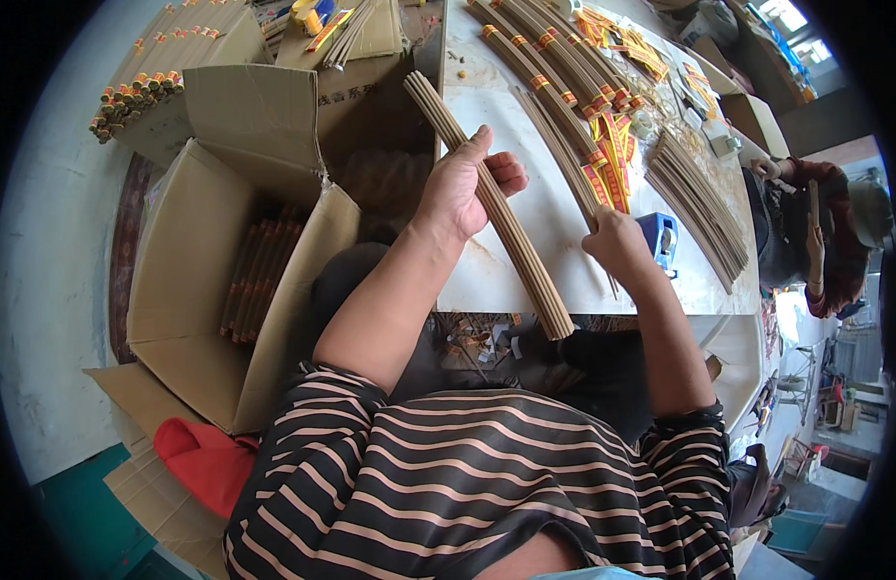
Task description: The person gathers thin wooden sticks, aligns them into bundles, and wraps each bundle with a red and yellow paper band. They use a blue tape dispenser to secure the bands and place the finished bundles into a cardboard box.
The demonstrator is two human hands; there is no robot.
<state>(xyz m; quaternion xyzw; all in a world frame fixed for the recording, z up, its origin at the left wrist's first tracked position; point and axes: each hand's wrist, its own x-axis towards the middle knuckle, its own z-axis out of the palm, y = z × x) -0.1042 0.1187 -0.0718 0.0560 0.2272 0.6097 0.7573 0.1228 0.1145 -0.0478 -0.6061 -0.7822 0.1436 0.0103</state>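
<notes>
A thick bundle of brown incense sticks [512, 232] slants across in front of me, its near end past the table edge. My left hand [464, 186] is closed around its upper half, the thumb on top and fingertips showing on the right side. Over the table, my right hand [622, 246] is closed on a few loose incense sticks [556, 145], whose lower tips poke out below the fist. Beside it stands a blue tape dispenser [661, 242]. Red and yellow paper labels [612, 164] lie just beyond that hand.
Banded incense bundles [535, 72] and a pile of loose sticks [699, 208] lie on the white table [477, 280]. An open cardboard box [177, 261] at my left holds wrapped bundles. More bundles [139, 97] sit at the far left. Another person [825, 232] is at the right.
</notes>
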